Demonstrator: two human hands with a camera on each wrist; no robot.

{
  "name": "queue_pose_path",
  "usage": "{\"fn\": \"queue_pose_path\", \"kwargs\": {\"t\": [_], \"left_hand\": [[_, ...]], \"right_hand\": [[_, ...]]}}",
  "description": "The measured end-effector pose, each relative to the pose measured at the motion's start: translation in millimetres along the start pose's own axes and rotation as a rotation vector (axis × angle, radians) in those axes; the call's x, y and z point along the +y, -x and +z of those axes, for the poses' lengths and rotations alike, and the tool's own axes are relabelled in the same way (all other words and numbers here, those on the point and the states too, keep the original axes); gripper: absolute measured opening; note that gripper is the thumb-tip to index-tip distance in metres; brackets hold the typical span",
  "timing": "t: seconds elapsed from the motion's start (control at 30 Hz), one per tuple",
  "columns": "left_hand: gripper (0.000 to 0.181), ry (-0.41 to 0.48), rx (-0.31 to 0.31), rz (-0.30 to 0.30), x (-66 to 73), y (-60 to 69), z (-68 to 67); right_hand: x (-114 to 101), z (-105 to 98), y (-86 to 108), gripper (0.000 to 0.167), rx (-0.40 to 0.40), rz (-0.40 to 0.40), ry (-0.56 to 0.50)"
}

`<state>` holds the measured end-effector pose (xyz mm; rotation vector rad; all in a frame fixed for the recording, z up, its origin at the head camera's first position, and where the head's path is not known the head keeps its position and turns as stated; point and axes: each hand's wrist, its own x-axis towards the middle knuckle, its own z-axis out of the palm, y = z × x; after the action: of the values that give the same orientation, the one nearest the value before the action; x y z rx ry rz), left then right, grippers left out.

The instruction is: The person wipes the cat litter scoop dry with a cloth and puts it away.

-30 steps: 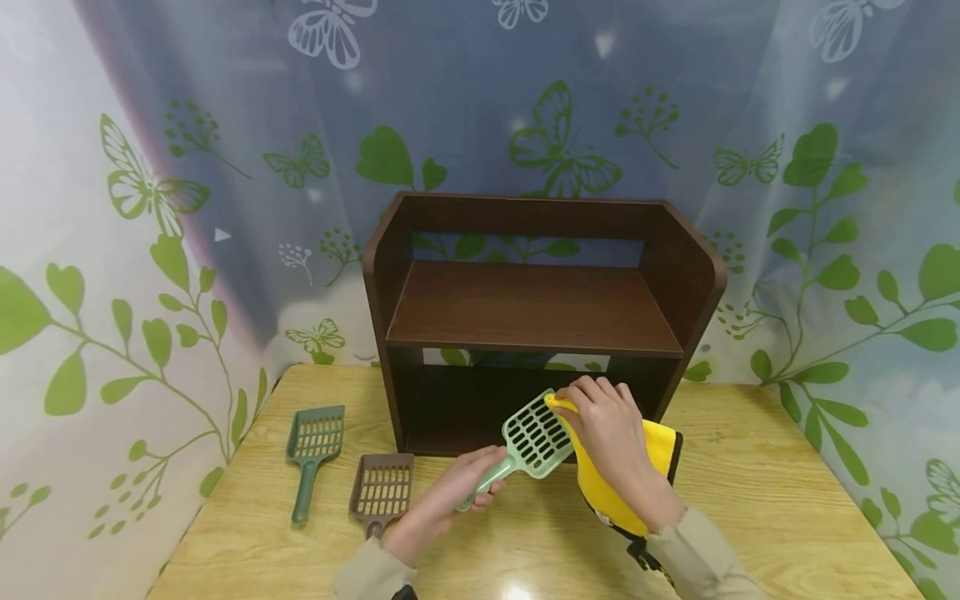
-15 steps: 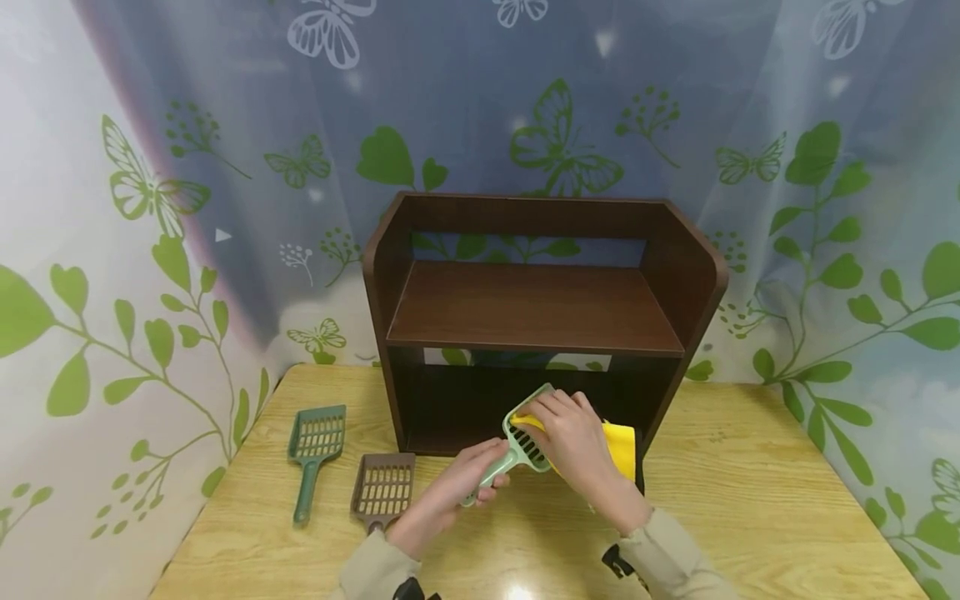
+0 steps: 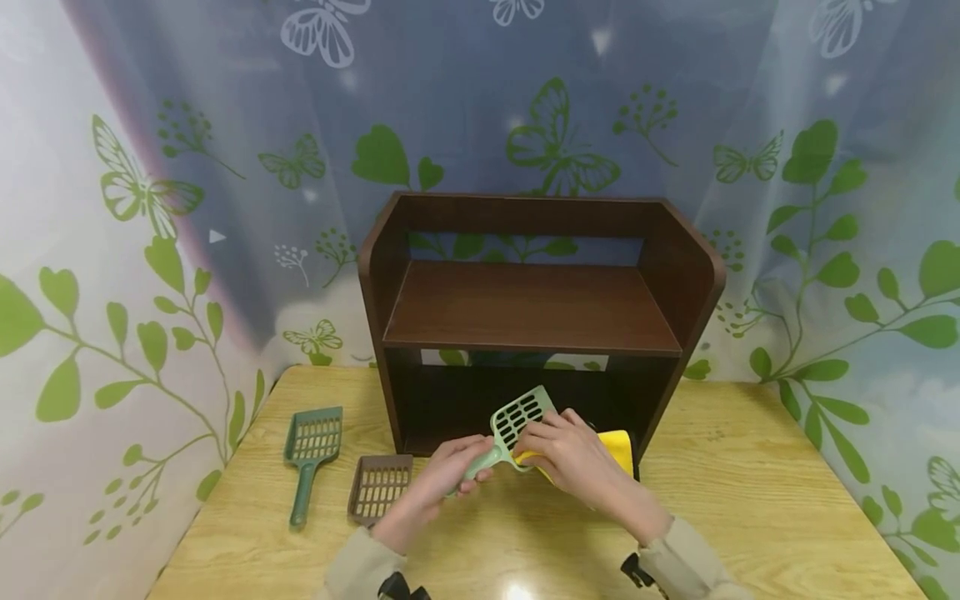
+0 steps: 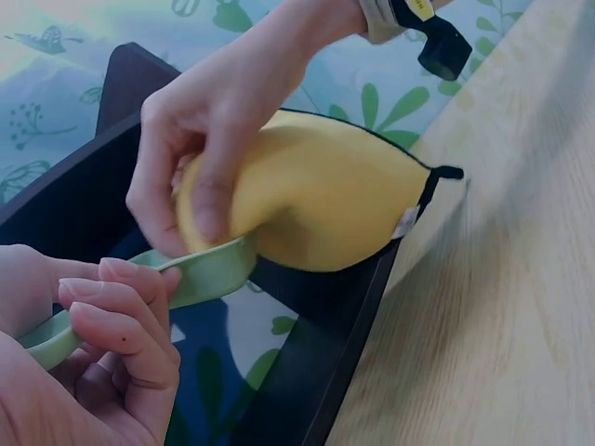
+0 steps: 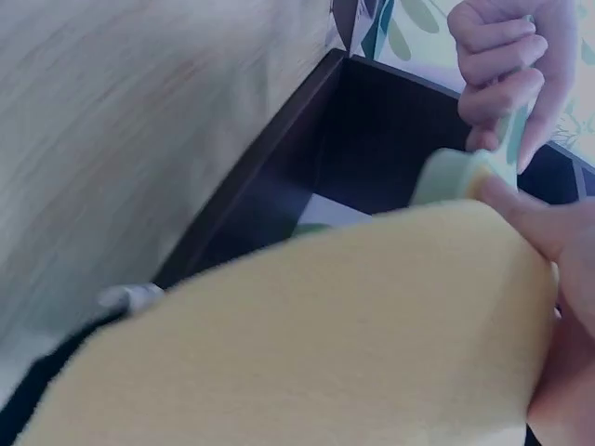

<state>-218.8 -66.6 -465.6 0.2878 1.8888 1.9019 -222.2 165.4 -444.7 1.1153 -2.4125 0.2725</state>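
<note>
My left hand [image 3: 442, 477] grips the handle of a light green slotted scoop [image 3: 517, 417], its head tilted up to the right. My right hand [image 3: 573, 458] pinches a yellow cloth [image 3: 617, 448] with dark edging against the scoop head's lower right side. In the left wrist view the cloth [image 4: 325, 190] hangs from the right hand [image 4: 209, 139] at the scoop's rim [image 4: 218, 271]. The cloth [image 5: 316, 344] fills much of the right wrist view, where the left hand [image 5: 507, 70] holds the handle beyond it.
A dark green scoop [image 3: 313, 446] and a brown scoop [image 3: 381, 490] lie on the wooden table [image 3: 765, 492] at the left. Behind the hands stands a dark brown two-level shelf [image 3: 532, 308], close to the held scoop. A patterned curtain [image 3: 465, 108] hangs behind.
The right hand and cloth have moved left and then down across the scoop head, uncovering its upper slots. The left hand with the scoop has shifted slightly left.
</note>
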Motion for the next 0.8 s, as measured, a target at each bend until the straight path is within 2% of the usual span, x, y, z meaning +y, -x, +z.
{"fn": "queue_pose_path", "kwargs": {"t": [0.13,0.27,0.4,0.57,0.8], "left_hand": [[0.046,-0.037,0.001,-0.026,0.7,2.0,-3.1],[0.048,-0.032,-0.007,-0.038,1.4,3.4,-4.5],[0.046,-0.039,-0.005,-0.028,0.4,4.5,-6.6],[0.046,-0.067,-0.005,-0.019,0.8,5.8,-10.0],[0.05,-0.098,0.001,-0.01,1.6,7.3,-14.2]], "right_hand": [[2,-2,2.8,0.023,-0.025,-0.101,0.088],[6,-4,5.2,0.025,-0.002,-0.129,0.16],[13,-4,10.1,0.022,0.063,-0.122,0.194],[21,-5,18.4,0.017,0.141,-0.105,0.155],[35,-4,33.5,0.025,0.171,0.014,0.108]]}}
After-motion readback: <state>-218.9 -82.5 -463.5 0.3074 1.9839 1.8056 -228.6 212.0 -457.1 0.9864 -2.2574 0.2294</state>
